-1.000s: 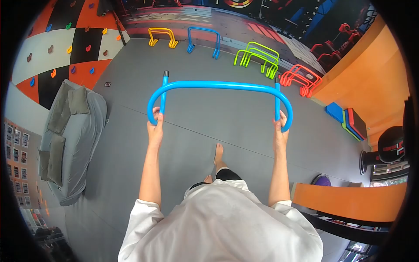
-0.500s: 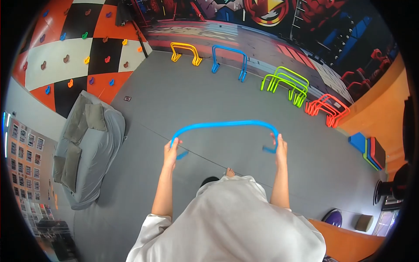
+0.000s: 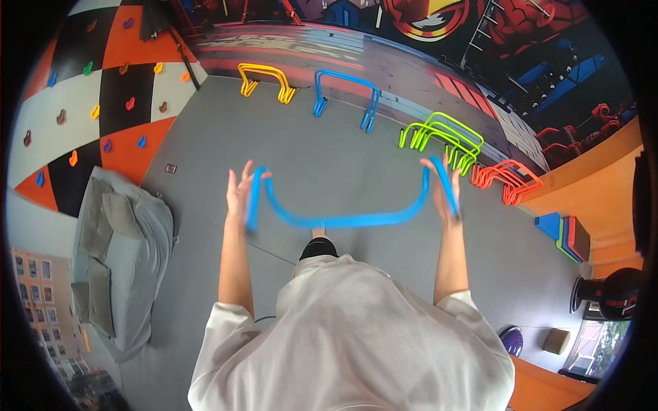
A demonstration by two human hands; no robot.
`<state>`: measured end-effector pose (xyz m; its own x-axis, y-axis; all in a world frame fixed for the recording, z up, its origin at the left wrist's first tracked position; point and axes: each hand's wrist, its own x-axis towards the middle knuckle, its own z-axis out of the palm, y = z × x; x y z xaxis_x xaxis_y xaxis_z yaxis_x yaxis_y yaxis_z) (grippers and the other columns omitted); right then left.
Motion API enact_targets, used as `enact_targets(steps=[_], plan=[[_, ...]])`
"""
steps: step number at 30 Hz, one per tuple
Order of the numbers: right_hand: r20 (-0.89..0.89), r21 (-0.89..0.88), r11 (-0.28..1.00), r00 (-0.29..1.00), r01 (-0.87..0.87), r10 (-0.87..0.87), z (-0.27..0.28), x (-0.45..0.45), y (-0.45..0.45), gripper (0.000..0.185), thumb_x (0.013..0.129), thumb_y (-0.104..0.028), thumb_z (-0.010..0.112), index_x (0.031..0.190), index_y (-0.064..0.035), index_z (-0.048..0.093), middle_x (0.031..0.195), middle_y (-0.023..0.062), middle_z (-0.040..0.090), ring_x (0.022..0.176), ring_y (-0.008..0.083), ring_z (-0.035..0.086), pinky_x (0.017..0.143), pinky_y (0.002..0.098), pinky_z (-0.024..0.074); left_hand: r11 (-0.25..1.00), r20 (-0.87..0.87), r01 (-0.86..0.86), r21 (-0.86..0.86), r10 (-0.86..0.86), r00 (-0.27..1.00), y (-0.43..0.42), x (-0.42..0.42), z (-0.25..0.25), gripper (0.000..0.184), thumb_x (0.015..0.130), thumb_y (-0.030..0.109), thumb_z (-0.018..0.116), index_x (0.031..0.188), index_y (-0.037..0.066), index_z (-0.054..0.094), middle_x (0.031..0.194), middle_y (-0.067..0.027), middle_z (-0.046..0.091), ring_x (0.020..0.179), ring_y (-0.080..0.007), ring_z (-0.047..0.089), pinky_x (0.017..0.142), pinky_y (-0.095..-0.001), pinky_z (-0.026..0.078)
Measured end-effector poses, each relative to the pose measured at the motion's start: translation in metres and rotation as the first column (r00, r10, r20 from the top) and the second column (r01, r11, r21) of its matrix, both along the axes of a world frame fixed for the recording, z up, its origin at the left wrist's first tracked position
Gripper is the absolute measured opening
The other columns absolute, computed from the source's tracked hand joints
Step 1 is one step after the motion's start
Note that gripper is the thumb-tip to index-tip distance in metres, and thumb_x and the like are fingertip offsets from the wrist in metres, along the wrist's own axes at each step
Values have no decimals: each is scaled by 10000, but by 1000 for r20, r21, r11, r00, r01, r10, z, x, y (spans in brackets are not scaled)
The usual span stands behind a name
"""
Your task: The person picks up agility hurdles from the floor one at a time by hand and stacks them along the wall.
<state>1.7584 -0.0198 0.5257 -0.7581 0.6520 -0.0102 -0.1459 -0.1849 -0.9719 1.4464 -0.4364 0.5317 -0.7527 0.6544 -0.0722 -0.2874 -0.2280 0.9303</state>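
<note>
Between my hands hangs a blue hurdle (image 3: 349, 220), blurred by motion, its long bar turned toward my body and its bent ends pointing away. My left hand (image 3: 238, 196) holds it at the left end, thumb and fingertips touching the tube while some fingers stick out. At the right end my right hand (image 3: 449, 192) grips the tube, the fingers partly behind it. Against the far wall stand more blue hurdles (image 3: 346, 77), to the right of the yellow hurdles (image 3: 264, 68).
Green hurdles (image 3: 445, 130) and red hurdles (image 3: 507, 175) line the wall at the right. A covered sofa (image 3: 147, 253) stands at left below a climbing wall (image 3: 130, 85). Coloured mats (image 3: 565, 233) lean at right, near a black punching bag (image 3: 620, 294). My foot (image 3: 319, 233) is on the grey floor.
The hurdle has swung over: its long bar, farther from me before, is now nearer my body. Both hands have moved forward and my view has shifted slightly.
</note>
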Motion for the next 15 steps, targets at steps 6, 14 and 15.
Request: enact_targets(steps=[6,14,15], plan=[[-47,40,999,999,14,-12,29,-88,44,898,936,-755,96,1352,-88,529,1593,75,235,1499,188,45,1190,410,-11,998,169,-17,63,6,986,95,-140,15,845,956,660,172,1378,9,507,1541,-43,319,1493,-196,49,1181,-442,39],[77,-169,933,948,317,-308,0,-194,67,602,955,-642,371,1147,-122,606,1219,41,575,1366,226,345,1085,556,167,997,-45,37,-74,-40,998,176,-229,-25,707,893,637,361,1247,90,634,1401,-71,528,1398,-219,291,1085,-441,182],[67,-200,930,951,308,-301,-18,-201,76,567,941,-609,405,1123,-116,616,1217,45,577,1367,229,344,1086,558,164,988,-81,13,-152,-26,996,191,-236,-35,691,895,632,369,1225,93,648,1377,-75,554,1380,-225,323,1072,-449,204]])
